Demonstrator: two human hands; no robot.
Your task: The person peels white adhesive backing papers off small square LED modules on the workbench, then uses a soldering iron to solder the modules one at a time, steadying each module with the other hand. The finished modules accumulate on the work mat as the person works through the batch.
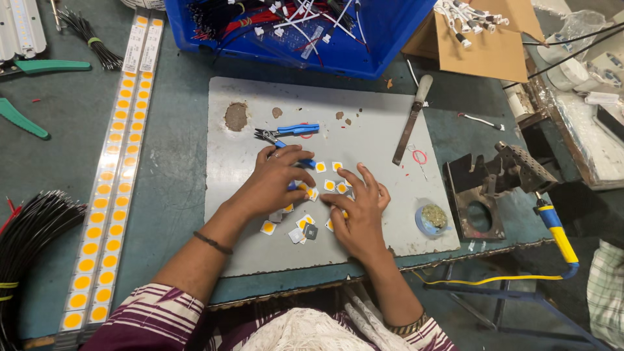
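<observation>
The small square white chips with glossy yellow centres (329,185) lie on a matt grey board (364,123), its surface scuffed and pitted with rust-brown patches. The blue plastic-handled metal cutters (286,132) look smooth; the brown cardboard box (484,49) is dull, rough paper.

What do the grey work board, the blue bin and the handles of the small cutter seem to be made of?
Work board: probably painted or laminated sheet, matte grey; brown chipped patches show another layer beneath.
Blue bin: moulded plastic, by its smooth, slightly glossy walls.
Small cutter: dark metal jaws, with blue handles that look like plastic or rubber sleeves.
</observation>
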